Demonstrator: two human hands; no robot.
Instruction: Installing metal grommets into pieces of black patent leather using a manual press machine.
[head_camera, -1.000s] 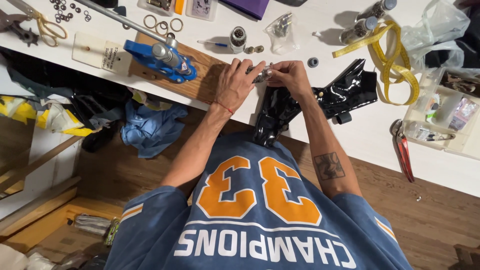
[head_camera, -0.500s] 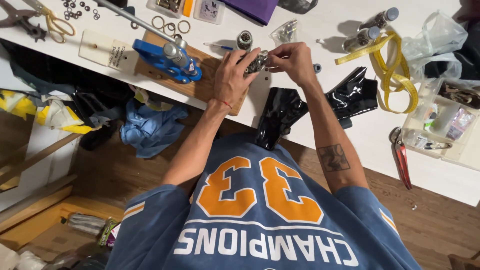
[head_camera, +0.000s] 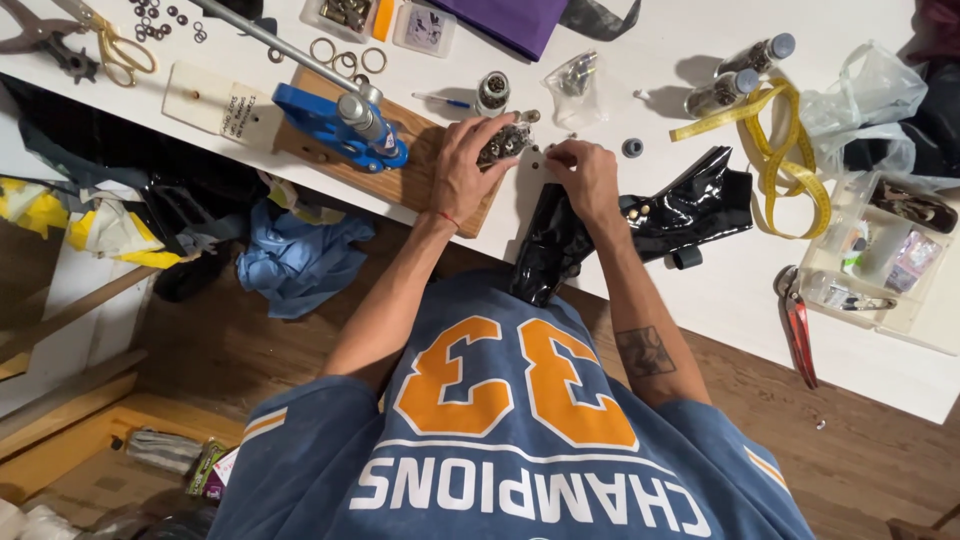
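L hand (head_camera: 470, 170) sits on the bench (head_camera: 700, 290) w/ fingers curled round a small clump of metal bits (head_camera: 503, 143), prob. snaps or rivets, though too small to tell. That grip is closed loosely on the clump, palm down, heel on the wooden board (head_camera: 420, 180) under the blue hand press (head_camera: 340, 125). R hand (head_camera: 590, 172) is just beside it, fingertips pinched tight at the top edge of the black glossy piece (head_camera: 560, 240); whether a fastener sits in that pinch I can't tell, fingers hide it. The glossy piece lies partly on the bench and partly hangs off the near edge toward the person's lap, w/ a second black flap (head_camera: 690, 200) spread to the right. Near it: a small grey ring (head_camera: 632, 147), a little bag of hardware (head_camera: 575, 75), two vials (head_camera: 740, 75), a yellow tape measure (head_camera: 780, 150), red pliers (head_camera: 800, 330). Risks as I judge them: the loose clump could spill and roll off the edge, since L hand only cups it. The slick piece could slide off, as much of it hangs over. A tiny part in the R pinch could drop to the floor (head_camera: 250, 350) and be lost among the rags (head_camera: 300, 260) below.
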